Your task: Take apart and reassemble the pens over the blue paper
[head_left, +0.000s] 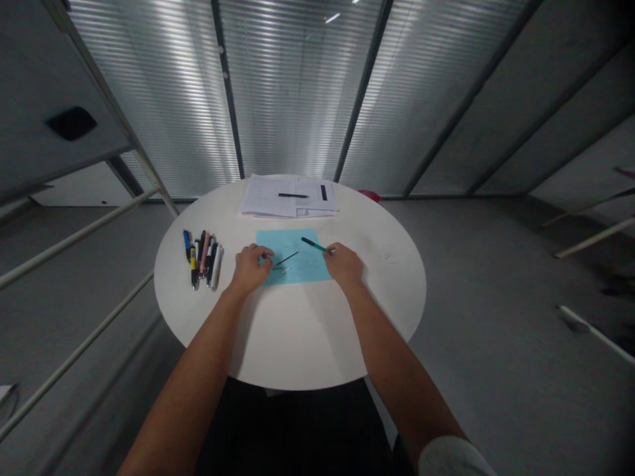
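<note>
A light blue sheet lies flat on the round white table. Over its right edge, my right hand grips a green and black pen, whose dark end points up and left. My left hand rests at the sheet's left edge with thumb and fingertips curled together; whatever they pinch is too small to make out. Between the hands, a thin dark pen refill lies slantwise on the sheet. Just below it are a few tiny pen parts, too small to tell apart.
To the left, several pens lie in a bunch. At the table's far side are stacked papers with a black pen on top. A pale metal frame stands left of the table.
</note>
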{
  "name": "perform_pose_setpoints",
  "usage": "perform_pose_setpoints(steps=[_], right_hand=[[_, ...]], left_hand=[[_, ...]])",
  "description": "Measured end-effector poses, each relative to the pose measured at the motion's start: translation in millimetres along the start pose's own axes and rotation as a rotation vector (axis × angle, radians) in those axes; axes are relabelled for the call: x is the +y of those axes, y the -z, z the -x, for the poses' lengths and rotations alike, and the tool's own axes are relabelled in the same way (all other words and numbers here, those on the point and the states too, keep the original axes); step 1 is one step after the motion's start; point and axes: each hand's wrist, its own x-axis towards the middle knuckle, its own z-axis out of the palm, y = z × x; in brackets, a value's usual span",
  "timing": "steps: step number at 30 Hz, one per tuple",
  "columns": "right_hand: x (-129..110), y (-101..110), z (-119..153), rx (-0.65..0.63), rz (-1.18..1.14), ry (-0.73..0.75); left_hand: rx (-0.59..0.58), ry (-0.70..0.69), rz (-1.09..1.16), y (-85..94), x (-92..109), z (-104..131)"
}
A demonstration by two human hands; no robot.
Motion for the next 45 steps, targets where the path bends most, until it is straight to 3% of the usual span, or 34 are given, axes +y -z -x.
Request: perform_pose_setpoints(steps=[7, 12, 15, 19, 24, 27, 31, 36, 40, 45], right_hand=[[6, -4, -1, -0.014, 0.065, 0.013], [4, -5, -3, 0.041, -0.116, 0.06], [0, -9, -5, 0.068, -0.228, 0.174], [2, -16, -8, 0.177, -0.212, 0.316], [10, -19, -13, 0.19, -0.209, 0.225], [8, -19, -12, 0.211, -0.201, 0.194], [1, -18, -5, 0.176, -0.175, 0.211], [-5, -18, 1, 0.085, -0.076, 0.222], [-5, -19, 0, 0.039, -0.022, 0.236], [-4, -20, -2, 0.026, 0.008, 0.217]], left_hand=[[-0.073, 0.073, -0.135, -4.5, -6, -1], [0.007, 0.095, -0.016, -6.8, -10, -1], [0.048, 0.103, 0.049, -6.1, -10, -1], [0.08, 0.101, 0.106, -4.4, -8, -2], [0.075, 0.043, 0.118, -3.5, -1, 1], [-0.002, -0.075, 0.026, -4.2, 8, 5], [-0.137, -0.217, -0.124, -7.1, 19, 10], [-0.204, -0.261, -0.181, -11.0, 22, 10], [-0.217, -0.237, -0.169, -10.8, 22, 9], [-0.138, -0.168, 0.005, -9.1, 20, 7]])
